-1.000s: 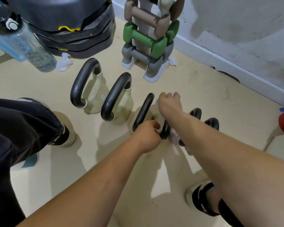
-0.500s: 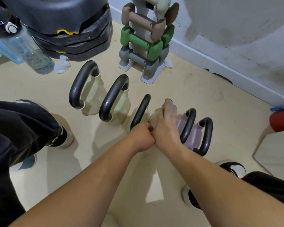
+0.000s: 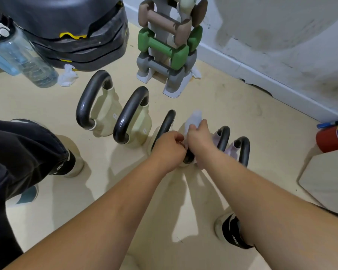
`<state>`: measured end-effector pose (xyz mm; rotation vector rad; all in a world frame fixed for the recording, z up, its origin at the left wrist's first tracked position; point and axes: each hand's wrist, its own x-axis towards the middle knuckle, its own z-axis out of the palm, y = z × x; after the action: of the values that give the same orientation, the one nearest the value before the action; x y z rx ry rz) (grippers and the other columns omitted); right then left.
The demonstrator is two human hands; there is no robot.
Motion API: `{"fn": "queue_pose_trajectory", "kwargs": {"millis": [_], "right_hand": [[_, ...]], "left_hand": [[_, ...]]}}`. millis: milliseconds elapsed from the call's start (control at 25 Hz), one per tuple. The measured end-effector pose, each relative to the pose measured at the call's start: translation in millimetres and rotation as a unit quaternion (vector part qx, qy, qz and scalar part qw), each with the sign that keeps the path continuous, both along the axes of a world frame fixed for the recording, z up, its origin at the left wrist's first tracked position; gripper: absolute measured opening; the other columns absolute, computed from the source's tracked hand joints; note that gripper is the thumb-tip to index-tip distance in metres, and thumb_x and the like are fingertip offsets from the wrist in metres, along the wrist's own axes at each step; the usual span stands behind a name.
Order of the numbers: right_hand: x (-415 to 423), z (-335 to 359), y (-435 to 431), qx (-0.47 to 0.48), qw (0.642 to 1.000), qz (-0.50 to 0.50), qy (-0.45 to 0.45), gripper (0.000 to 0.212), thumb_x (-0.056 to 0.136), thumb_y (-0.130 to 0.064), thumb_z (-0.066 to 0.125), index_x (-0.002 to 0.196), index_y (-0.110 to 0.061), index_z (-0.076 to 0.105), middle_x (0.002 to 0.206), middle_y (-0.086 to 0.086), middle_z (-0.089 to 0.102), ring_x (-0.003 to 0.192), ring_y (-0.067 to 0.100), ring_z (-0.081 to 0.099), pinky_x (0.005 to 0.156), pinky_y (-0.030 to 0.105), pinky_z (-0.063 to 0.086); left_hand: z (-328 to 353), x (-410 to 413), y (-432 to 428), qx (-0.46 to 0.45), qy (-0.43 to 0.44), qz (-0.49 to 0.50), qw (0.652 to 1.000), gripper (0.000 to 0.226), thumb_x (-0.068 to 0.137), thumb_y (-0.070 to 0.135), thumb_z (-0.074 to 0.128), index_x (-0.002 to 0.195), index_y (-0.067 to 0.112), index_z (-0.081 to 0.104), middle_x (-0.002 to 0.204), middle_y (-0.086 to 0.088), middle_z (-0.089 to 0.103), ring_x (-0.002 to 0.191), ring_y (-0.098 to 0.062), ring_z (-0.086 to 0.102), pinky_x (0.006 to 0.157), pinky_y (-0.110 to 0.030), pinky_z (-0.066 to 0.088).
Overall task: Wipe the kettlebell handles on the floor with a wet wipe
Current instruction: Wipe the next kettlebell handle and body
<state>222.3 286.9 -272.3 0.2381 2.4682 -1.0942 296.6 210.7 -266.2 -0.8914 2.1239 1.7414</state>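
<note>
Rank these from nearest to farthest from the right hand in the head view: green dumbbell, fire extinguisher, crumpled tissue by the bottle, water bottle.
1. green dumbbell, on the rack, up ahead
2. fire extinguisher, far right edge; too close to call with the crumpled tissue, upper left
3. water bottle, farthest left

Measured from the right hand.

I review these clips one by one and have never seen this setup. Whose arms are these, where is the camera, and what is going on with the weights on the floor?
There is no machine here. A person wears a wide-angle camera on the head, looking down at their own arms. A row of kettlebells stands on the floor. The left hand grips the black handle of the middle kettlebell. The right hand holds a white wet wipe beside it. Behind stand a dumbbell rack, a water bottle and a crumpled tissue.
</note>
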Motion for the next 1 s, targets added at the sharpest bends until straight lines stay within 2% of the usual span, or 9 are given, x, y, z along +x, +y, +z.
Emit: {"fn": "queue_pose_trajectory", "kwargs": {"millis": [80,160,240,400,600,680,800,880,1000], "right_hand": [[-30.3,8.4,-6.4,-0.115,0.982,-0.087,-0.122,0.022,0.093,-0.004,0.043,0.100,-0.007,0.064,0.089,0.020,0.061,0.082,0.031,0.053,0.077,0.038,0.046],[-51.6,-2.1,-13.9,-0.167,0.960,-0.137,-0.176,0.022,0.079,0.000,0.043,0.078,-0.008,0.064,0.073,0.016,0.054,0.071,0.028,0.048,0.065,0.036,0.040],[-54.5,-5.1,-16.4,-0.145,0.962,-0.143,-0.181,0.017,0.088,-0.017,0.045,0.088,-0.010,0.061,0.083,0.014,0.059,0.068,0.027,0.054,0.063,0.030,0.045],[-22.5,3.3,-0.5,-0.122,0.968,-0.127,-0.178,0.035,0.102,-0.047,0.038,0.112,-0.017,0.054,0.095,0.005,0.063,0.077,0.022,0.062,0.059,0.025,0.045],[45.9,-8.9,17.0,-0.112,0.993,-0.021,-0.034,0.041,0.098,-0.022,0.047,0.138,-0.017,0.041,0.108,0.003,0.060,0.094,0.019,0.061,0.078,0.031,0.054],[64.5,-4.5,31.9,-0.133,0.990,0.001,-0.045,0.039,0.094,-0.004,0.048,0.133,-0.013,0.046,0.106,0.009,0.061,0.088,0.017,0.060,0.070,0.023,0.050],[74.4,19.1,60.3,-0.095,0.994,0.001,-0.054,0.022,0.088,-0.002,0.046,0.101,-0.008,0.062,0.090,0.015,0.070,0.079,0.026,0.067,0.068,0.034,0.056],[70.0,40.3,77.9,-0.090,0.993,-0.062,-0.049,0.024,0.087,0.002,0.043,0.085,-0.006,0.066,0.081,0.011,0.069,0.075,0.026,0.065,0.067,0.033,0.053],[65.4,61.9,99.1,-0.118,0.980,-0.162,0.009,0.019,0.086,0.002,0.043,0.079,0.002,0.061,0.077,0.002,0.062,0.071,0.022,0.058,0.066,0.029,0.046]], "left_hand": [[-1.1,-3.8,0.4,0.013,0.008,-0.003,1.000,0.028,0.088,0.009,0.047,0.106,0.023,0.063,0.107,-0.005,0.071,0.100,-0.024,0.069,0.094,-0.042,0.056],[-4.3,-5.6,-1.2,0.010,0.003,-0.004,1.000,0.027,0.088,0.009,0.047,0.099,0.027,0.062,0.106,-0.004,0.071,0.099,-0.023,0.069,0.094,-0.043,0.056],[-8.6,-4.9,-3.3,-0.003,-0.012,-0.009,1.000,0.026,0.087,0.009,0.049,0.098,0.029,0.062,0.106,-0.004,0.070,0.098,-0.024,0.070,0.092,-0.044,0.057],[-12.4,2.8,-3.2,-0.040,-0.040,-0.023,0.998,0.023,0.084,0.009,0.053,0.102,0.014,0.066,0.097,-0.007,0.069,0.090,-0.027,0.068,0.085,-0.043,0.059],[-5.6,15.4,6.2,-0.067,-0.038,0.023,0.997,0.025,0.082,0.007,0.053,0.102,0.008,0.069,0.098,-0.011,0.070,0.088,-0.027,0.066,0.077,-0.041,0.056],[-0.3,13.5,10.7,-0.069,-0.035,0.061,0.995,0.029,0.085,0.003,0.052,0.109,0.006,0.068,0.106,-0.015,0.069,0.097,-0.034,0.066,0.079,-0.037,0.054],[19.1,6.5,26.4,-0.039,-0.001,0.074,0.996,0.028,0.088,0.002,0.053,0.113,0.005,0.066,0.107,-0.012,0.066,0.097,-0.032,0.063,0.081,-0.031,0.049],[31.8,3.9,39.3,-0.009,0.020,0.087,0.996,0.029,0.085,0.010,0.052,0.110,0.019,0.063,0.111,-0.002,0.061,0.099,-0.027,0.062,0.090,-0.034,0.052],[43.9,7.7,54.3,0.019,0.054,0.091,0.994,0.034,0.081,0.016,0.050,0.111,0.025,0.063,0.118,0.000,0.060,0.100,-0.026,0.063,0.085,-0.037,0.056]]}}
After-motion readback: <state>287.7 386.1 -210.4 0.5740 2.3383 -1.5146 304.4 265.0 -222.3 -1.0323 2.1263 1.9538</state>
